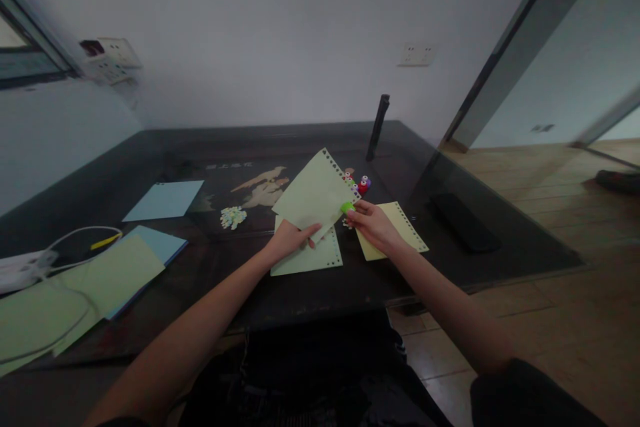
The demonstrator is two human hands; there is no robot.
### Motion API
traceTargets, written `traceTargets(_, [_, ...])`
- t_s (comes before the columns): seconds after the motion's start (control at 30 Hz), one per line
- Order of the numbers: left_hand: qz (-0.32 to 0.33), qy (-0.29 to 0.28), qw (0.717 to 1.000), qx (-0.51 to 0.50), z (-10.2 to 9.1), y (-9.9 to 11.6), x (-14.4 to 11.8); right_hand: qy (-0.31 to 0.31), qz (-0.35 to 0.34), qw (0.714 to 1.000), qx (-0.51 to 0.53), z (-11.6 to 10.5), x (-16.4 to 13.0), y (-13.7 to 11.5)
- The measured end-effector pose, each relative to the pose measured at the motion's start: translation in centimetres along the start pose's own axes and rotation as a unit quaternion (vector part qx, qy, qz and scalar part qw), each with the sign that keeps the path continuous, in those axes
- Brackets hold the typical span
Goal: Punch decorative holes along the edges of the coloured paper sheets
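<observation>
Pale green paper, one sheet (313, 190) of it, tilts above the black table (320, 297), held along its near edge by the left hand (294, 240), thumb and fingers closed on it. Its longer sides seem to run from lower left to upper right, and a row of holes lines the short edge on the far right.

At the right corner, just past the end of that row, the right hand (373, 223) pinches a small bright green object (347, 208) between thumb and fingers. The object overlaps the sheet's margin in this view; whether it grips the paper or only rests against it, I cannot tell, and it is too small to show its own long axis. The right hand is clearly the nearer to that corner; the left hand sits down and to the left.

Another punched sheet (305, 265) lies beneath, a yellow sheet (387, 233) lies under the right hand and wrist, and small googly-eyed toys (363, 185) cluster just beyond the corner.
</observation>
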State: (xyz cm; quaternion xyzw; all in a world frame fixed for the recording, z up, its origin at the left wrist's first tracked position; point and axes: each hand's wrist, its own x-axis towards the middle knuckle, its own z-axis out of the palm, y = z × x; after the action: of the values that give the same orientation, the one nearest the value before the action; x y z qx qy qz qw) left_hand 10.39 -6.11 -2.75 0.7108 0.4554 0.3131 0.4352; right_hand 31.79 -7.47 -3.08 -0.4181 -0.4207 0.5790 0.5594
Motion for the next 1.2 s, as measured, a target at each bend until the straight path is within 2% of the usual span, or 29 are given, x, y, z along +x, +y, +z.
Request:
traceTargets(0.27, [-0.008,0.004,0.999,0.048,-0.35,-0.21,0.14,-0.003,-0.014,1.0,-0.012,0.13,0.02,0.1])
traceTargets(0.43, [0.01,-0.001,0.998,0.056,-0.49,-0.28,0.19,0.002,-0.02,1.0,-0.015,0.13,0.06,0.12])
traceTargets(0.9, [0.031,-0.028,0.996,0.083,-0.61,0.11,-0.03,0.006,-0.003,0.999,-0.039,0.44,-0.27,-0.37])
traceTargets(1.2, [0.026,-0.032,0.995,0.086,-0.6,0.13,0.04,0.005,0.006,1.0,-0.015,0.57,-0.39,-0.52])
